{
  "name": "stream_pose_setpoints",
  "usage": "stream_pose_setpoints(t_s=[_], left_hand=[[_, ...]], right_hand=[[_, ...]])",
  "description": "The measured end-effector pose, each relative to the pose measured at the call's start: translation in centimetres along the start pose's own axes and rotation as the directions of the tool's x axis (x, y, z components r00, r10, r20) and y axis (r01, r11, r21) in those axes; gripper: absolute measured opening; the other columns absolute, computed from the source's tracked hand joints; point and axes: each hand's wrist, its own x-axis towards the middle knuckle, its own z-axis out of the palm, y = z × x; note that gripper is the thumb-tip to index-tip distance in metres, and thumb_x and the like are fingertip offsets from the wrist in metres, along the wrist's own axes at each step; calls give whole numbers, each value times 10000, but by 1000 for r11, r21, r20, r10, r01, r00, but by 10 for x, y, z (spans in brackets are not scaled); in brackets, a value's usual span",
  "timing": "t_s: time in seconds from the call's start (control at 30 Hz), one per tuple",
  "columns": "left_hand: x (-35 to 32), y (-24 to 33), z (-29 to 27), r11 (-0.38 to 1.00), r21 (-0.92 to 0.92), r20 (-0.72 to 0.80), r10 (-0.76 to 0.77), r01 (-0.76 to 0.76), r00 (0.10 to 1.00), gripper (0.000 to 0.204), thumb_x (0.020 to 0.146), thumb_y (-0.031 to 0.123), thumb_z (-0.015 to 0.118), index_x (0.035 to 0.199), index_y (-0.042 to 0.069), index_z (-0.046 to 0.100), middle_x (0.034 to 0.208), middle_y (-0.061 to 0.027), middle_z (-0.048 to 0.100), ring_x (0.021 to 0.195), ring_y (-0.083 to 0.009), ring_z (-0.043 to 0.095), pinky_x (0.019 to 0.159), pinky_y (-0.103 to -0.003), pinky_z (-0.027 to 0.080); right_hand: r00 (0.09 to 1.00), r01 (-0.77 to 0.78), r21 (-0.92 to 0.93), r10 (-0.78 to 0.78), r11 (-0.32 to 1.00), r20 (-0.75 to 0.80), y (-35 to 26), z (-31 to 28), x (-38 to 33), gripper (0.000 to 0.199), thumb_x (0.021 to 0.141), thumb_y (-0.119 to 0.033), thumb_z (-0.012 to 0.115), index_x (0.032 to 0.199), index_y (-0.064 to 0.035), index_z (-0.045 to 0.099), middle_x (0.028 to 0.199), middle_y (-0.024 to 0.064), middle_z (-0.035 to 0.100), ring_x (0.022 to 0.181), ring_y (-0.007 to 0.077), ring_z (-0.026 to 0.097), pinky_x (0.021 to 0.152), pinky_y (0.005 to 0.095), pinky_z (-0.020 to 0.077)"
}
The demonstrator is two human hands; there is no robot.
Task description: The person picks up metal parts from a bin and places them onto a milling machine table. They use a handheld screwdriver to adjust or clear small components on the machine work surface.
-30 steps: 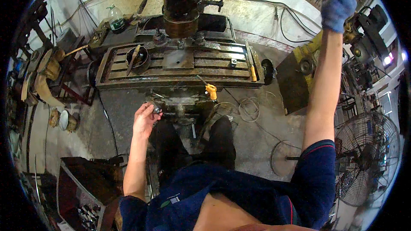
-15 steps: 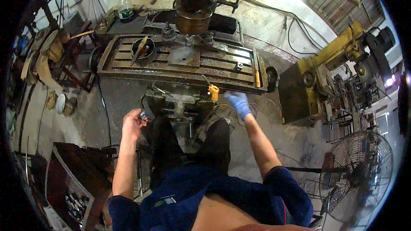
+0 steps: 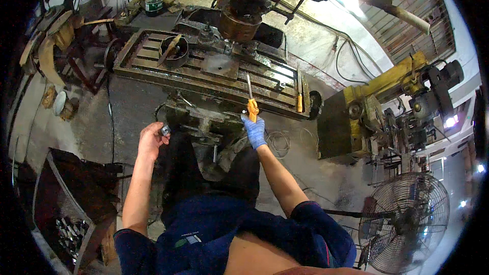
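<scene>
My right hand (image 3: 254, 130), in a blue glove, is closed round the lower part of a yellow air blow gun (image 3: 252, 107). The gun's thin metal nozzle points away from me, over the front edge of the machine table (image 3: 204, 85). My bare left hand (image 3: 150, 140) is off to the left, in front of the machine and above my left knee. Between its thumb and fingers sits a small grey metal part (image 3: 164, 130); the fingers hide some of it.
On the slotted table stand a round pot (image 3: 175, 55) with a brush across it, a flat plate (image 3: 220, 65) under the spindle head (image 3: 239, 23), and a yellow-handled tool (image 3: 300, 103). A bin of metal parts (image 3: 71, 231) is at lower left, a fan (image 3: 405, 221) at lower right.
My right hand has moved left onto the blow gun and closed round it. The gun's nozzle now points more straight ahead. The left hand still holds the metal part; the whole view has tilted.
</scene>
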Motion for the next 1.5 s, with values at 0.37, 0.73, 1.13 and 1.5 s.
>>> stream_pose_setpoints(t_s=[0.37, 0.73, 1.13, 1.5], left_hand=[[4, -4, -28, 1000, 22, 10, -9, 9, 1000, 145, 798, 157, 519, 779, 16, 545, 647, -93, 572, 503, -164, 532, 471, -279, 448], [-10, 9, -15, 997, 54, 24, 54, -56, 998, 158, 794, 158, 527, 797, 2, 551, 664, -105, 584, 470, -168, 525, 478, -283, 454], [21, -9, 47, 968, 249, 189, -18, -30, 982, 115, 821, 115, 573, 783, 12, 539, 713, -80, 590, 492, -148, 536, 473, -272, 446], [76, 8, 133, 796, 460, 411, 201, -393, 889, 79, 799, -5, 564, 787, -19, 487, 703, -49, 541, 591, -118, 554, 508, -262, 487]], right_hand=[[932, 359, -812, -225, 460, 285, -148, -40, -32, 525, 689, -441, 620, 999, -18, 587, 900, 230, 605, 862, 348, 590, 743, 392, 467], [971, 240, -952, -39, 189, 236, -191, 32, 55, 505, 728, -506, 532, 894, -43, 643, 921, 193, 624, 884, 327, 599, 758, 398, 471], [674, 606, -610, 77, 510, 734, -169, -44, -77, 485, 726, -524, 570, 721, -42, 622, 672, 208, 573, 653, 372, 574, 596, 410, 450], [835, 413, -73, -346, 908, 427, -144, -76, -8, 294, 706, -218, 725, 900, -12, 646, 758, -12, 640, 681, 56, 546, 588, 249, 446]])
